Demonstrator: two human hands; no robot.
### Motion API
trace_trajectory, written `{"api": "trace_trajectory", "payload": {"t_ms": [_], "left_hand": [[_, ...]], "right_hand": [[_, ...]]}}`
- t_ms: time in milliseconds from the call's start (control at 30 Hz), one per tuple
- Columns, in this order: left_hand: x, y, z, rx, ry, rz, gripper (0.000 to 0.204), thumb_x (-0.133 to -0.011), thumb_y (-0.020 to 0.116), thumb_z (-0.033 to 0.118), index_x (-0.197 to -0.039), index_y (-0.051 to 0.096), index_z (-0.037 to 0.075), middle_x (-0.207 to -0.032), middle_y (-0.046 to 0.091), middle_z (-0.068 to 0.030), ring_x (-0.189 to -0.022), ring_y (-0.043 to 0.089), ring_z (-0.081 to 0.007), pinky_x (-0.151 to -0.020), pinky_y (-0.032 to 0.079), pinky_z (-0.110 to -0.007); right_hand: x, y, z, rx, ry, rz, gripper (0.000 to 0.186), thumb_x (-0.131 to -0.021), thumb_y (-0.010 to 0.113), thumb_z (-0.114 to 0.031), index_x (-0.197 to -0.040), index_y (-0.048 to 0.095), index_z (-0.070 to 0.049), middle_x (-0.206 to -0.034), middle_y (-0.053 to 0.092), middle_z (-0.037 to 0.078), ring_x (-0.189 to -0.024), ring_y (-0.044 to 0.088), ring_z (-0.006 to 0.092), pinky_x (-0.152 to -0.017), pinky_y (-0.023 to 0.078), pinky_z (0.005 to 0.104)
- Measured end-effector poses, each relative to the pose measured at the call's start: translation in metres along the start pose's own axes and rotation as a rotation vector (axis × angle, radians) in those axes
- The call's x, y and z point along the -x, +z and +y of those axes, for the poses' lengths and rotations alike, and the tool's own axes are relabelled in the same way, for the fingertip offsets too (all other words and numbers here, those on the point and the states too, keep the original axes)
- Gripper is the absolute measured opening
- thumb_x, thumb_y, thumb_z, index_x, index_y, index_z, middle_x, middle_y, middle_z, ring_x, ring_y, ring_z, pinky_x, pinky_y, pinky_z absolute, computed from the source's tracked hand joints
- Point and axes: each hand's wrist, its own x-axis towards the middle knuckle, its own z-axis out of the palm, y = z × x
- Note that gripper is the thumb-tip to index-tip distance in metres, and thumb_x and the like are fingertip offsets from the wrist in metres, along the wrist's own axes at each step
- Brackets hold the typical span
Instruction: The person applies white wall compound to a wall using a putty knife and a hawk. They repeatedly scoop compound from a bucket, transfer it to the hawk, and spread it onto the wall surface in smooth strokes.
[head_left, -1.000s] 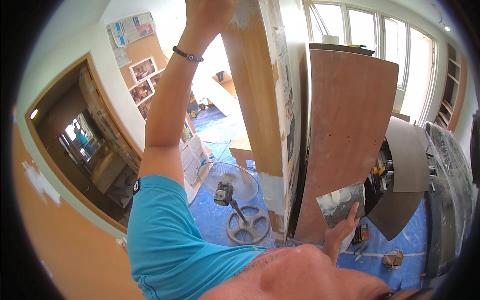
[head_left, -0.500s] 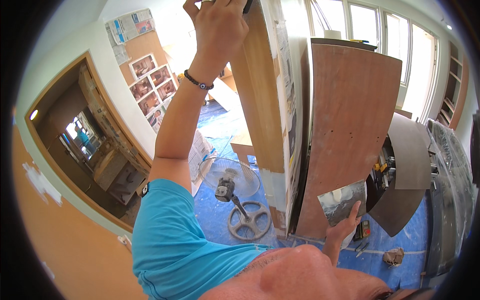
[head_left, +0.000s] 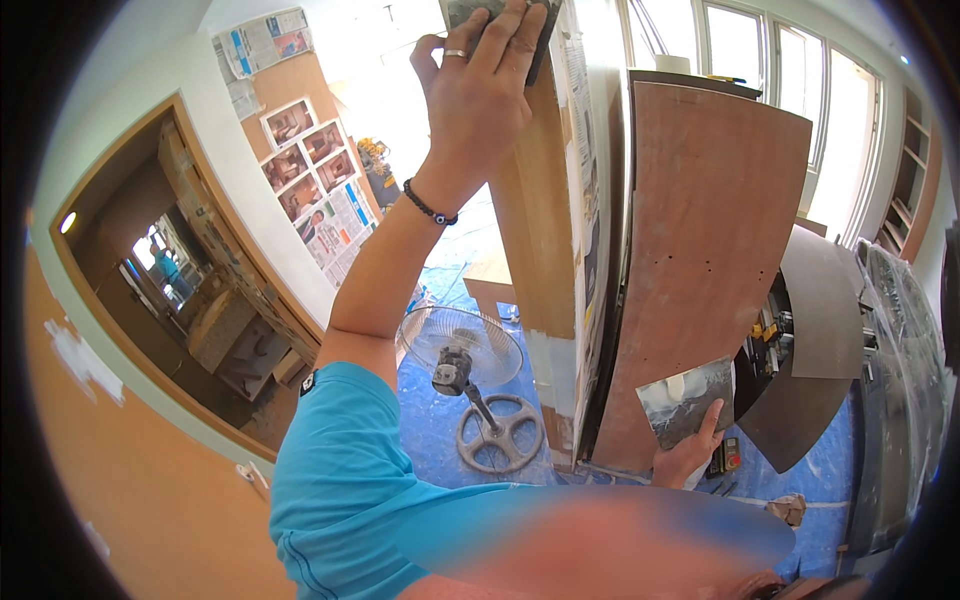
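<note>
My left hand (head_left: 478,95) is raised high, back toward me, a ring on one finger and a beaded bracelet at the wrist. Its fingers are spread over a dark, flat putty spreader (head_left: 543,48), which it presses at the upper part of the tall wooden panel edge (head_left: 530,220). Lower on the right, my right hand (head_left: 686,455) grips a square, putty-smeared metal plate (head_left: 665,405), thumb on top. A pale lump of filler sits on that plate. The fingers beneath it are hidden.
A standing fan (head_left: 460,360) is on the blue floor sheeting (head_left: 420,450). Right of the panel stand a curved reddish board (head_left: 715,190) and grey curved sheets (head_left: 820,300). A doorway (head_left: 185,260) opens at left. A crumpled brown lump (head_left: 787,510) and tools lie low at right.
My left hand has moved right and slightly down, bringing more of the spreader into view. The right hand and its plate have barely shifted.
</note>
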Motion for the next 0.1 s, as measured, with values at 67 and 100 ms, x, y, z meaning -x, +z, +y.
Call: {"api": "trace_trajectory", "payload": {"t_ms": [67, 100], "left_hand": [[0.0065, -0.0003, 0.0012, -0.002, 0.001, -0.029, 0.054, -0.09, 0.059, 0.003, -0.144, 0.059, 0.008, -0.14, 0.062, -0.0085, -0.125, 0.06, -0.0283, -0.1, 0.03, -0.048], [0.0099, -0.0009, 0.0009, -0.009, 0.005, -0.053, 0.056, -0.09, 0.061, 0.005, -0.146, 0.057, 0.009, -0.141, 0.062, -0.0085, -0.125, 0.06, -0.0285, -0.1, 0.03, -0.049]], "right_hand": [[0.0004, 0.0002, 0.0001, 0.012, 0.009, 0.023, 0.05, -0.1, 0.069, -0.034, -0.138, 0.053, -0.006, -0.132, 0.06, 0.009, -0.119, 0.061, 0.0239, -0.097, 0.053, 0.0394], [0.0011, -0.0004, -0.0002, 0.011, 0.028, 0.061, 0.055, -0.099, 0.07, -0.035, -0.141, 0.05, -0.006, -0.132, 0.06, 0.009, -0.12, 0.061, 0.0244, -0.098, 0.054, 0.0395]]}}
